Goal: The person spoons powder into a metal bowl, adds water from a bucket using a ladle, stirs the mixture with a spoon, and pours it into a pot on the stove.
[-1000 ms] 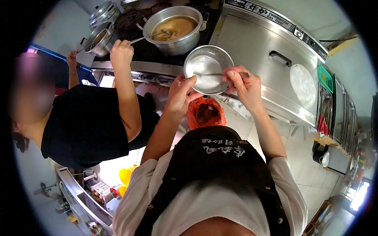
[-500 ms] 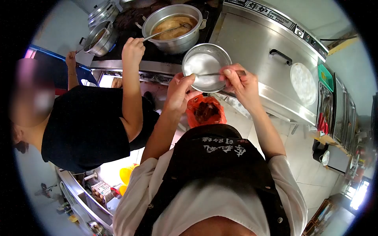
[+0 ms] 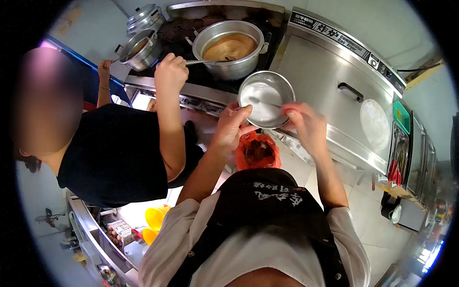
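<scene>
A round metal bowl (image 3: 275, 123) with white liquid in it is held over the front edge of the stove and fryer. My left hand (image 3: 233, 125) grips the bowl's left rim, thumb on top and fingers beneath. Between the fingers of my right hand (image 3: 308, 125) is the handle of a metal spoon (image 3: 267, 103), whose head rests in the white liquid. Part of that handle is hidden by my fingers. Below the bowl a red plastic bag (image 3: 258, 151) holds dark scraps.
To the left, a co-worker in black (image 3: 119, 153) holds a ladle in a large pot (image 3: 229, 71) of brown liquid. A smaller pot (image 3: 141, 60) stands left of it. The fryer's steel lid (image 3: 320, 81), with a white round lid (image 3: 374, 124), is at the right.
The view has shifted, so the scene sits lower and further right. The spoon has moved within the bowl. The co-worker's ladle has moved in the large pot.
</scene>
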The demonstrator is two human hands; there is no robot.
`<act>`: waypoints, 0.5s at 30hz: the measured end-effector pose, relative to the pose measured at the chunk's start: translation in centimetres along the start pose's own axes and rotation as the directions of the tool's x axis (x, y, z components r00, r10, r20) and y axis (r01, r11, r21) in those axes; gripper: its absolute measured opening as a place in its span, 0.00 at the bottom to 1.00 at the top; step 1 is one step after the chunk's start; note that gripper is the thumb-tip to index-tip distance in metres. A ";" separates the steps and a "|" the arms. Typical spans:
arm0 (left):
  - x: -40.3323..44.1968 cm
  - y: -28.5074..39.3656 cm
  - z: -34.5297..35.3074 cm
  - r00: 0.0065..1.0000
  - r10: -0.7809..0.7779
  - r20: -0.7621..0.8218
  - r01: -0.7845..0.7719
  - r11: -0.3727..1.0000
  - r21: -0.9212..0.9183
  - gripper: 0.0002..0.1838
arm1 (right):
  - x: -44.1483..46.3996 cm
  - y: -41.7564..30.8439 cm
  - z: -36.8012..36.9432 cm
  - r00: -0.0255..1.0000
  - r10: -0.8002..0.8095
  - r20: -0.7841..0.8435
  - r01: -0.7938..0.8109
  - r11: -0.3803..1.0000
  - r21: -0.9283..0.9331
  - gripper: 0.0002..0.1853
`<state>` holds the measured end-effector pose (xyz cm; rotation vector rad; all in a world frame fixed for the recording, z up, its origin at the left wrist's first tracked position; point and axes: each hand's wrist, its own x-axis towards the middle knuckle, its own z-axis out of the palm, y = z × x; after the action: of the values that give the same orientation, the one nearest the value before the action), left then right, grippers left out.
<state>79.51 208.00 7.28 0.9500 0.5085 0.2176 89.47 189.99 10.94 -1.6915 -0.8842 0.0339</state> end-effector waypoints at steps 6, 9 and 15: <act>0.5 1.1 0.0 1.000 0.009 0.023 -0.010 0.999 0.046 0.23 | 0.2 -1.4 -2.3 0.951 -0.306 -0.055 0.292 0.940 -0.177 0.07; 0.5 2.2 0.7 0.997 0.036 0.066 -0.038 0.999 0.028 0.23 | -0.1 -1.7 -3.0 0.930 -0.358 -0.090 0.337 0.923 -0.188 0.06; 2.3 3.6 1.3 0.999 -0.005 0.034 0.007 0.999 -0.053 0.24 | -0.9 -1.2 -3.5 0.942 -0.290 -0.170 0.265 0.951 -0.157 0.05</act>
<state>82.28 210.06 10.10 0.8984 0.4726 0.2085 89.80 186.64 12.74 -1.6435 -0.9887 -0.3814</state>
